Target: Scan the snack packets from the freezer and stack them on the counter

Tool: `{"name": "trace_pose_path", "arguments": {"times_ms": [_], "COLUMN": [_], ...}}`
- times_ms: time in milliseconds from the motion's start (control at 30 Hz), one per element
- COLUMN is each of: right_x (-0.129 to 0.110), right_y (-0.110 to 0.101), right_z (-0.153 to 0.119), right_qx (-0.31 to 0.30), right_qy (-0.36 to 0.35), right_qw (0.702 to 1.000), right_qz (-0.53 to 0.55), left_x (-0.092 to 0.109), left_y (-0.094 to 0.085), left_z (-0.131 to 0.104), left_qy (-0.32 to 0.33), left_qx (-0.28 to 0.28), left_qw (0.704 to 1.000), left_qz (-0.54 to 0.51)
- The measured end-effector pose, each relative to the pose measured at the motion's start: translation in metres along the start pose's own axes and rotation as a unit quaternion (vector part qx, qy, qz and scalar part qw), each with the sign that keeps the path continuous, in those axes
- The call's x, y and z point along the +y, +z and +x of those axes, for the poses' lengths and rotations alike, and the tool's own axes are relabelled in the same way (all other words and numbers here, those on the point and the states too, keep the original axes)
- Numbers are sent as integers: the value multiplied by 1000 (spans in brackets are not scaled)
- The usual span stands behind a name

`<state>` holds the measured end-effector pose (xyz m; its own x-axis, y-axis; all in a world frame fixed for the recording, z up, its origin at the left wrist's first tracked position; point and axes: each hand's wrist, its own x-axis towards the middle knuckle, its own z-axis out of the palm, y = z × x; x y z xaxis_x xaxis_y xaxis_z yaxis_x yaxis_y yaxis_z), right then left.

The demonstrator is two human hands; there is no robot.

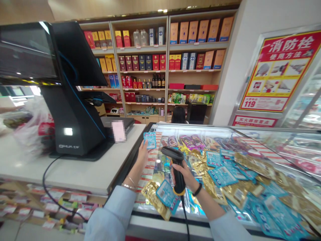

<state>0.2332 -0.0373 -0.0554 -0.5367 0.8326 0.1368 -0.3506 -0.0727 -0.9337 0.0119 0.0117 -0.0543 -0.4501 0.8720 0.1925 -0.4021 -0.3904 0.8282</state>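
Note:
My left hand (143, 154) grips a small blue snack packet (150, 140) by its lower left side, with its printed label facing me. A black barcode scanner (178, 172) with a yellow-orange base is held upright in my right hand (185, 172), its head tilted toward the left. Its cord drops down toward me. Below and left of the scanner, a blue packet (167, 195) lies across a gold packet (155, 197) on the glass top. To the right spreads a pile of blue packets (223, 175) and gold packets (238, 194).
A glass-topped display case (184, 129) holds more packets. On the white counter (82, 170) at left stand a black register terminal (75, 110) and a plastic bag (35, 129). Shelves of boxes (142, 63) line the back, where the top of a person's head (178, 114) shows.

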Motion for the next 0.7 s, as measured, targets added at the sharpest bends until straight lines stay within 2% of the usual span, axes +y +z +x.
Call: {"name": "trace_pose_path", "arguments": {"times_ms": [300,700], "right_x": [-2,8], "right_y": [0,-6], "right_z": [-1,5], "right_qx": [-11,-13], "right_qy": [6,5], "right_qw": [1000,1000], "right_qz": [6,14], "left_x": [2,0], "left_y": [2,-3], "left_z": [-2,4], "left_qy": [-3,-10], "left_qx": [6,15], "left_qw": [1000,1000], "left_qz": [10,1]}}
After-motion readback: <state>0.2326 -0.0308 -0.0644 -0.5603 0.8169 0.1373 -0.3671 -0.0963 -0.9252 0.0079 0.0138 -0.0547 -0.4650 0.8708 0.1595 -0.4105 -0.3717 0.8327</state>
